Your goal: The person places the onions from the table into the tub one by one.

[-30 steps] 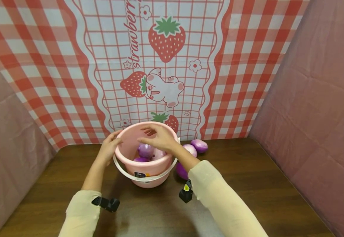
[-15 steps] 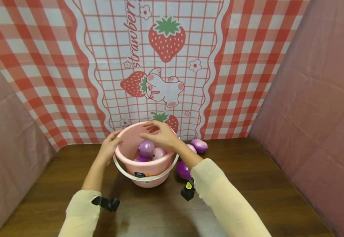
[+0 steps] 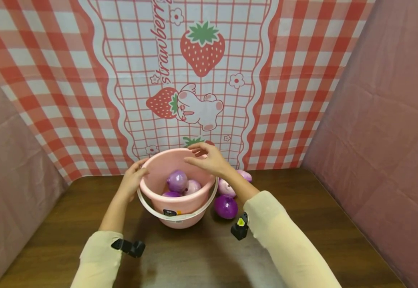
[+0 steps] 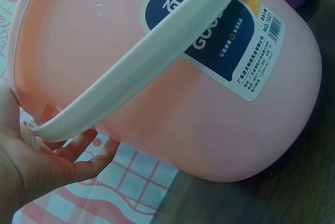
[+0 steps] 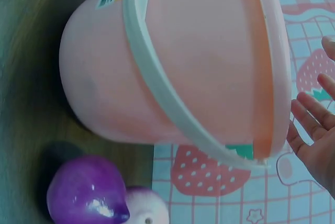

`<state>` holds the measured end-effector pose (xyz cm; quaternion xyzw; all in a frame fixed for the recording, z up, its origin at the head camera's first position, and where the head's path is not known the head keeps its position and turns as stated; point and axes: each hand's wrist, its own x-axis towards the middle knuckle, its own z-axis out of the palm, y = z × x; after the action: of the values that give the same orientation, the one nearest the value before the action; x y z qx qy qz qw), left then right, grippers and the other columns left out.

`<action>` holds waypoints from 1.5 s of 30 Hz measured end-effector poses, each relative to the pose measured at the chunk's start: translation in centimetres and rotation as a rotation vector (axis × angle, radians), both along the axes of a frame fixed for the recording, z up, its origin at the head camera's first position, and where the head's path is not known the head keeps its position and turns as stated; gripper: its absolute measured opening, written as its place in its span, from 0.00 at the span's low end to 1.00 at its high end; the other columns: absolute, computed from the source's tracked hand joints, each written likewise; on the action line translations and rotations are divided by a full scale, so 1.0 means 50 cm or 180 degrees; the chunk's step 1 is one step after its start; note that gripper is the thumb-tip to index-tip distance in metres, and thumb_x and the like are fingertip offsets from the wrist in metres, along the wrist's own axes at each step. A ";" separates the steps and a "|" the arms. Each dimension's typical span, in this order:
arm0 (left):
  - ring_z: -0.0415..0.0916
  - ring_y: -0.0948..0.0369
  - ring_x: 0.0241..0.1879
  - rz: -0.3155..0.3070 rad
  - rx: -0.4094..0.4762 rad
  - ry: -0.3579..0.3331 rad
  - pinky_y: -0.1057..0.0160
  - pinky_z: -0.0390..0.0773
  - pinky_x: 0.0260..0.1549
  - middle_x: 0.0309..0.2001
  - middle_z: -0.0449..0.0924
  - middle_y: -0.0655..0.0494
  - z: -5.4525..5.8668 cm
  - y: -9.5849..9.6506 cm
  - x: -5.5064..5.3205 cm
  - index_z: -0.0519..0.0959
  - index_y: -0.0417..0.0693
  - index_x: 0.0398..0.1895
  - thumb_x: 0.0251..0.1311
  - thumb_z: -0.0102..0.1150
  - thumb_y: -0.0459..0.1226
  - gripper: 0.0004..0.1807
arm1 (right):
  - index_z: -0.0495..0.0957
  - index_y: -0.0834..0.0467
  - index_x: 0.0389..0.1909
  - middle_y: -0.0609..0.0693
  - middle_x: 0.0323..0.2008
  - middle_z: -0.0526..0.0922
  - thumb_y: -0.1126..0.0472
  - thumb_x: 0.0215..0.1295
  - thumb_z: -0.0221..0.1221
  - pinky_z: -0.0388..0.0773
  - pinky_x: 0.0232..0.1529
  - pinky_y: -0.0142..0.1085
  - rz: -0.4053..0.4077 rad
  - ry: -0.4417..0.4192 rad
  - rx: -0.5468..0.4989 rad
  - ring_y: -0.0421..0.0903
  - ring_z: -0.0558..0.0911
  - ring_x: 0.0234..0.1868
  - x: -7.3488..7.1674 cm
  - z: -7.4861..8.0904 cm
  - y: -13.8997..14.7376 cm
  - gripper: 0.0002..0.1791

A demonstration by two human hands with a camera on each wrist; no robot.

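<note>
A pink bucket (image 3: 194, 206) stands upright on the table, its white handle (image 3: 178, 218) hanging down across the front. My left hand (image 3: 131, 182) grips the bucket's left rim; in the left wrist view that hand (image 4: 47, 166) has its fingers round the outside, by the handle's joint. Inside lie a glossy light purple onion (image 3: 177, 181), a paler onion (image 3: 192, 187) and a dark purple one (image 3: 172, 194), partly hidden by the front rim. Over the right rim my right hand (image 3: 210, 160) is spread with nothing in it; the right wrist view shows its fingers (image 5: 309, 111) beside the rim.
Right of the bucket rest a dark purple onion (image 3: 226, 207), a whitish onion (image 3: 227, 187) and, partly behind the right forearm, a light purple onion (image 3: 245, 175). A strawberry-print cloth (image 3: 201, 104) hangs behind the brown table (image 3: 180, 256). Pink cloth (image 3: 382, 120) flanks both sides.
My right hand has moved right and slightly up, from above the onions in the bucket to its right rim. More of the onions outside now shows. The left hand and bucket have stayed put.
</note>
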<state>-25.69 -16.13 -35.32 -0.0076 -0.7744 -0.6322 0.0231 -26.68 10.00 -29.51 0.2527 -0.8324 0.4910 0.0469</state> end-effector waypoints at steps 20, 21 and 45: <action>0.68 0.54 0.51 -0.0029 0.0030 -0.0006 0.74 0.76 0.40 0.63 0.62 0.38 0.000 -0.001 -0.001 0.59 0.45 0.69 0.61 0.45 0.33 0.30 | 0.76 0.54 0.54 0.56 0.51 0.80 0.46 0.55 0.63 0.75 0.53 0.46 -0.0249 -0.0046 0.0224 0.50 0.77 0.51 -0.001 -0.012 0.083 0.26; 0.68 0.54 0.51 -0.0027 0.0032 -0.0006 0.74 0.76 0.40 0.63 0.62 0.38 0.000 -0.001 -0.002 0.59 0.45 0.69 0.61 0.45 0.33 0.31 | 0.76 0.54 0.54 0.57 0.51 0.80 0.47 0.55 0.63 0.75 0.52 0.47 -0.0263 -0.0055 0.0230 0.51 0.77 0.51 -0.001 -0.012 0.087 0.26; 0.68 0.51 0.52 -0.0016 0.0009 -0.0023 0.72 0.77 0.41 0.63 0.62 0.38 0.003 0.001 0.002 0.59 0.45 0.70 0.61 0.45 0.34 0.31 | 0.77 0.55 0.52 0.55 0.51 0.79 0.46 0.54 0.64 0.75 0.54 0.48 -0.0574 -0.0160 0.0377 0.54 0.77 0.53 0.005 -0.052 0.169 0.27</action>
<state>-25.60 -16.08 -35.17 -0.0073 -0.7736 -0.6333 0.0187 -26.44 18.44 -32.12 0.1668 -0.8802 0.4410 0.0550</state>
